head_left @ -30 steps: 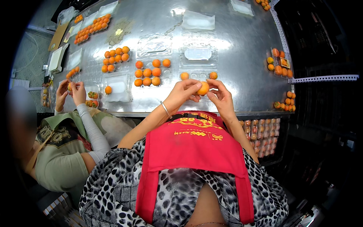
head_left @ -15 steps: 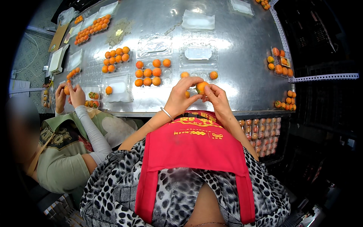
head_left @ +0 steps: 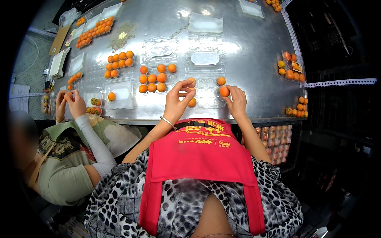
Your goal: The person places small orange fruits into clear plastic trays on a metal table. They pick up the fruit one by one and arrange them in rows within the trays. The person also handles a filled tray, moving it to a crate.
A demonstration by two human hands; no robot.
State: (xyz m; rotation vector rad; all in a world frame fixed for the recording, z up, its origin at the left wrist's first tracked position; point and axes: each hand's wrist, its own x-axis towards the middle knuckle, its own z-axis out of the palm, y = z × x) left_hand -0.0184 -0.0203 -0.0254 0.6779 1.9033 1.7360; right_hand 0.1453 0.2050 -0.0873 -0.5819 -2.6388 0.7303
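My right hand (head_left: 237,101) pinches an orange persimmon (head_left: 224,91) at the right side of a clear plastic tray (head_left: 207,92) in front of me. My left hand (head_left: 177,97) is over the tray's left side, fingers curved and apart, with no fruit plainly in its grasp. Partly behind its fingers is a persimmon (head_left: 192,81), and another persimmon (head_left: 192,102) lies beside the thumb. A persimmon (head_left: 221,81) sits in the tray's far right corner, just beyond the one in my right hand.
Left of my tray stands one with several persimmons (head_left: 151,78). Empty clear trays (head_left: 204,58) lie farther back. A co-worker's hands (head_left: 71,105) hold a fruit at left. Loose persimmons (head_left: 298,108) and a filled pack (head_left: 293,70) lie along the table's right edge.
My hands have moved apart. The persimmon held between them has gone right and down to the tray in my right hand; my left hand has shifted left. The view has shifted slightly.
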